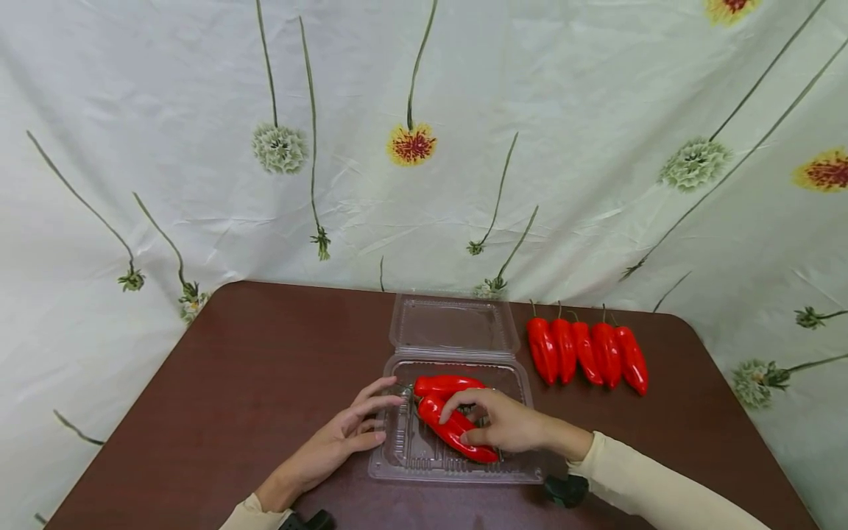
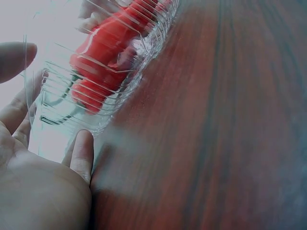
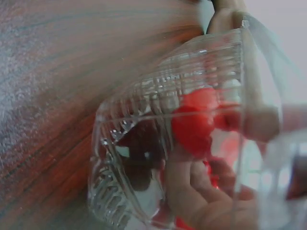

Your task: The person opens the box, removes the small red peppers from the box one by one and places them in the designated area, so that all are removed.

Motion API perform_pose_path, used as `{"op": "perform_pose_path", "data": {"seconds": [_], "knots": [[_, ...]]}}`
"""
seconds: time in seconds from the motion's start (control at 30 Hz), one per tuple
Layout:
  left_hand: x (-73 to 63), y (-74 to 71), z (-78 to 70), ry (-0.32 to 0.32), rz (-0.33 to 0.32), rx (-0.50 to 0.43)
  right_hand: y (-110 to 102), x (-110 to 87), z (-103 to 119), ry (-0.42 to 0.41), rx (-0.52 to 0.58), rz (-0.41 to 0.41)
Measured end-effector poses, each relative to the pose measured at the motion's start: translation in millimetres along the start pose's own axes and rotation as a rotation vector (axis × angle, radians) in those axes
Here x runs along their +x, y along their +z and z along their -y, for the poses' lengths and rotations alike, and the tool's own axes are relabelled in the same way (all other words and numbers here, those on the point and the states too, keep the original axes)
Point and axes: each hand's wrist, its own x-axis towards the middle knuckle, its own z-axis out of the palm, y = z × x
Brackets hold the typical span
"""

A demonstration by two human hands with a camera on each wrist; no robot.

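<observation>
A clear plastic clamshell container (image 1: 457, 477) lies on the table with its lid folded back. Two red peppers (image 1: 447, 383) are inside, one across the back and the other slanting in front of it. My right hand (image 1: 506, 423) reaches into the container, its curled fingers and thumb gripping the front pepper (image 1: 433, 412). Through the clear wall, the right wrist view shows those fingers (image 3: 180, 187) around red peppers. My left hand (image 1: 338, 440) is at the container's left side, fingers extended and touching its rim. In the left wrist view, its fingers (image 2: 82, 153) lie along the clear wall.
Several red peppers (image 1: 606, 352) lie side by side in a row to the right of the open lid (image 1: 457, 324). The dark wooden table (image 1: 278, 368) ends at a white floral cloth (image 1: 371, 184) behind.
</observation>
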Motion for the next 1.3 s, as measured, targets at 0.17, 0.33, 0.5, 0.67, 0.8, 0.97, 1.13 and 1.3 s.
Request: {"op": "perform_pose_path", "data": {"seconds": [0.17,0.33,0.5,0.67,0.8,0.97,1.13,1.3], "knots": [[-0.2,0.5,0.6,0.037,0.004,0.003,-2,0.3,2,0.014,0.037,-0.015],[-0.1,1.0,-0.6,0.049,0.009,-0.012,-4,-0.5,3,0.008,0.086,-0.016],[0.0,1.8,-2.6,0.063,0.013,-0.017,-9,-3.1,5,-0.007,0.144,-0.023],[-0.2,2.1,-3.5,0.068,0.017,-0.017,-16,-6.0,6,-0.008,0.150,-0.041],[-0.6,2.1,-3.6,0.051,0.013,-0.015,-21,-9.7,5,-0.015,0.168,-0.063],[-0.3,1.7,-2.3,0.057,0.011,-0.014,-27,-15.6,2,0.003,0.293,-0.070],[-0.1,0.5,-0.4,0.078,0.020,-0.016,-34,-21.2,2,0.005,0.392,-0.096],[0.3,0.1,0.0,0.081,0.026,-0.026,-42,-27.3,-1,-0.014,0.430,-0.137]]}}
